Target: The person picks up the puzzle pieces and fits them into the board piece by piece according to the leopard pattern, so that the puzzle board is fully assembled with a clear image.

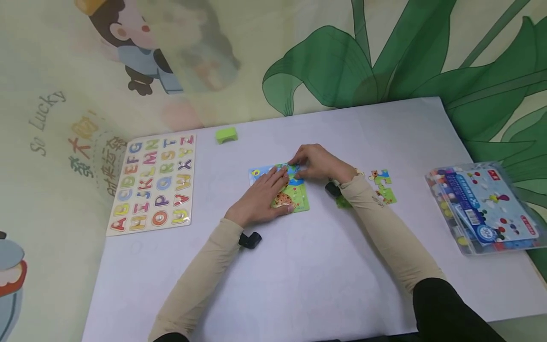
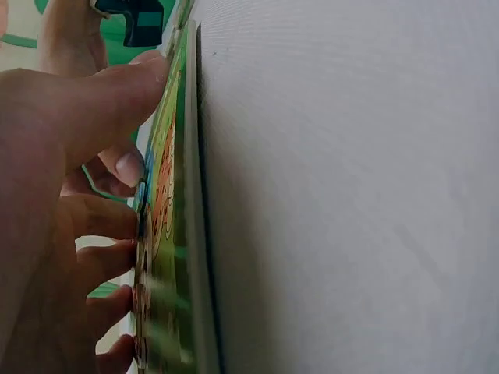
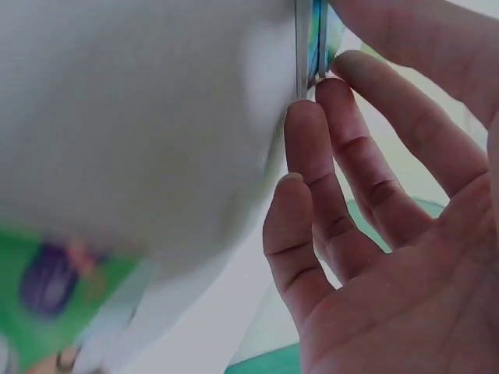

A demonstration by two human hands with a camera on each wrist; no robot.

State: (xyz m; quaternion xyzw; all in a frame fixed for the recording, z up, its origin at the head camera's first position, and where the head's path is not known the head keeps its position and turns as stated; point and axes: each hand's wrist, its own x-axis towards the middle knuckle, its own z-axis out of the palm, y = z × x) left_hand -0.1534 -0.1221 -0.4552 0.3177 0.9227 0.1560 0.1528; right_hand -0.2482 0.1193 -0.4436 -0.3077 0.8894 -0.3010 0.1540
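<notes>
A jigsaw puzzle [image 1: 304, 200] with a green and blue animal picture lies in its thin tray near the table's middle. Across its left part rests the left hand [image 1: 266, 195], fingers spread flat and thumb on the lower edge; in the left wrist view its fingertips press the picture surface. At the puzzle's upper right corner is the right hand [image 1: 318, 162], its thumb and index finger pinching a puzzle piece [image 3: 334, 35] there. Its other fingers [image 3: 308, 132] touch the tray's edge. The hand hides much of that piece.
Loose puzzle pieces [image 1: 386, 194] lie right of the puzzle, some partly under the right forearm. A wooden alphabet board [image 1: 149, 187] is at the left, with a green block [image 1: 226, 135] at the back. A clear plastic case [image 1: 483, 209] of colourful parts stands at the right edge.
</notes>
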